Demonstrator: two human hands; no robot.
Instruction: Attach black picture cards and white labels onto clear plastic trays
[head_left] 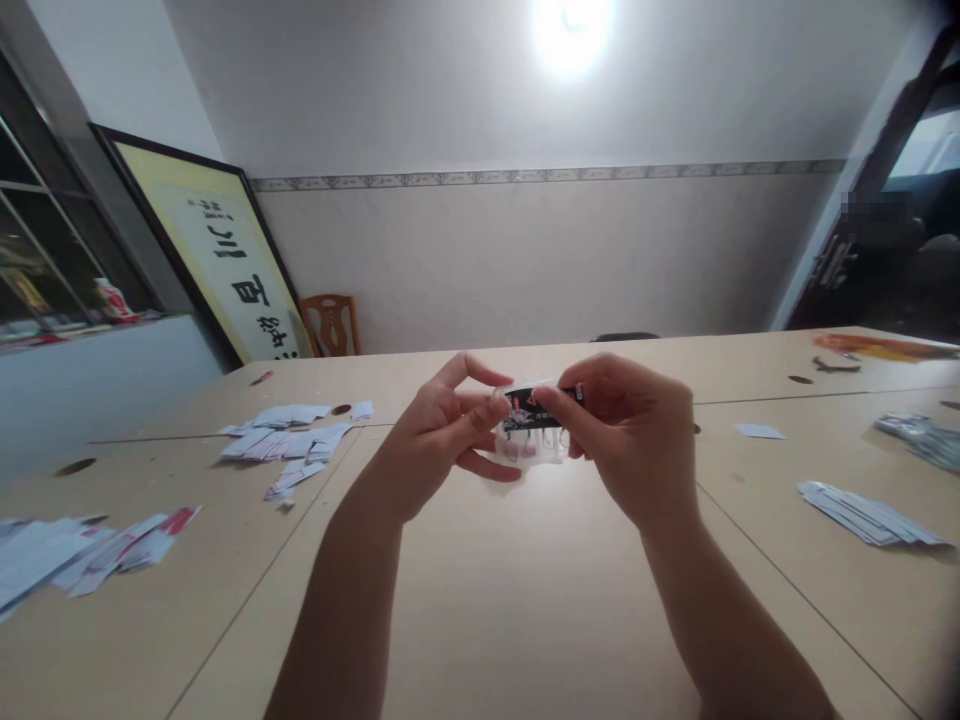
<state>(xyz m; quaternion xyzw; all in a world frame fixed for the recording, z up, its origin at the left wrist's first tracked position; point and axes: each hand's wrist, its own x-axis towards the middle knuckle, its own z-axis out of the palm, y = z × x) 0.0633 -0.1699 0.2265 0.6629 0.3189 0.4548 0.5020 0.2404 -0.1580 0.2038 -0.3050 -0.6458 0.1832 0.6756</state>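
Observation:
A small clear plastic package (531, 443) with a black printed label (536, 410) is held up above the table, between both hands. My left hand (457, 420) grips its left side, with the thumb on the front and other fingers behind and below. My right hand (626, 425) pinches the right end of the label, thumb in front and fingers curled behind. Some thin dark shapes show through the clear part, too small to make out.
White paper slips (281, 440) lie in loose piles on the table's left side, with more papers (90, 550) nearer. On the right are a fanned stack (870, 513), a single slip (758, 431) and plastic packets (922, 437). A wooden chair (331, 322) stands behind.

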